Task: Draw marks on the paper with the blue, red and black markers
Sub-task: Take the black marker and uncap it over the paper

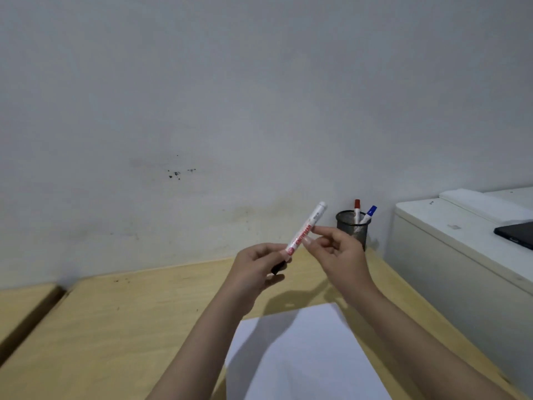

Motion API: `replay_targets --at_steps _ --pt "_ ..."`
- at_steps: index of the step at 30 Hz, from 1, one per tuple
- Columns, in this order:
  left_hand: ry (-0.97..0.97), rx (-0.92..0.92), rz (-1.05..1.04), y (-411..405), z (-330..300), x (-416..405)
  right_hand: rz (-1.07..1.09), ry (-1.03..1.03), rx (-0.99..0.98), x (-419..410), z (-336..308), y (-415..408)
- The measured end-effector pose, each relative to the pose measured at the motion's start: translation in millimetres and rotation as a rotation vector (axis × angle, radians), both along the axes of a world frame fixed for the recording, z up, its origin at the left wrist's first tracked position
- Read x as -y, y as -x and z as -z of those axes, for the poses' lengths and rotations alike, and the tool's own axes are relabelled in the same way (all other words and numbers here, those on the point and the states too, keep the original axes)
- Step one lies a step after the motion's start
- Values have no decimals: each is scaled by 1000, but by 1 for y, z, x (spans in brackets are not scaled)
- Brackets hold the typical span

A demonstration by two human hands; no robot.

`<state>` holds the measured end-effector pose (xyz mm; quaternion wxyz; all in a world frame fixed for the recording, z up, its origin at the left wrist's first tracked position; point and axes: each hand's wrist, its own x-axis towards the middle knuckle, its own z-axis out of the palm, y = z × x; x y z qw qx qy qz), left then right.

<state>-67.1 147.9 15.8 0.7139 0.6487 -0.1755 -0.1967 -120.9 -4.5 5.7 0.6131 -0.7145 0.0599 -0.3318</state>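
Observation:
Both my hands hold a white-barrelled marker with a black cap, the black marker [306,230], slanted above the wooden table. My left hand [256,265] grips its lower, black-capped end. My right hand [336,249] pinches the barrel near its middle with thumb and forefinger. A white sheet of paper [302,356] lies flat on the table below my forearms, with no marks that I can see. The red marker [357,210] and the blue marker [369,214] stand caps up in a black mesh pen cup [353,229] at the back right.
The wooden table [115,327] meets a pale wall at the back, with a gap to a second tabletop at the left. A white cabinet [461,255] stands along the right side, with a dark flat device [516,233] on top.

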Motion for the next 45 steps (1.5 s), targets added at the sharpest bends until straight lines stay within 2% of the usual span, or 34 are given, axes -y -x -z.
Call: replay_targets --at_steps 3,6,9,14,18,26,30,33,36,39,41,45 --pt "-78 127 -5 18 10 -26 -99 -208 -123 -28 6 -2" --pt "-90 225 -64 28 17 -50 -132 -277 -97 -48 13 -1" --pt "-83 262 -219 32 21 -67 -213 -325 -43 -64 18 2" --pt "-130 369 -312 38 26 -79 -356 -240 -88 -80 29 6" --pt "-130 411 -377 44 34 -81 -432 -223 -32 -80 32 9" --pt "-196 480 -248 41 32 -81 -430 -203 43 -71 43 9" --pt "-232 450 -183 28 34 -85 -420 -172 79 -66 48 5" --pt "-267 394 -200 7 39 -97 -401 -289 103 -51 47 1" --pt "-419 391 -288 -18 47 -108 -356 -331 102 -33 47 -1" --pt "-694 521 -315 -38 57 -104 -327 -318 37 -31 53 -2" --pt "-812 577 -279 -47 61 -96 -298 -284 -10 -33 60 -2" --pt "-815 467 -201 -59 78 -84 -319 -266 -49 -35 65 0"
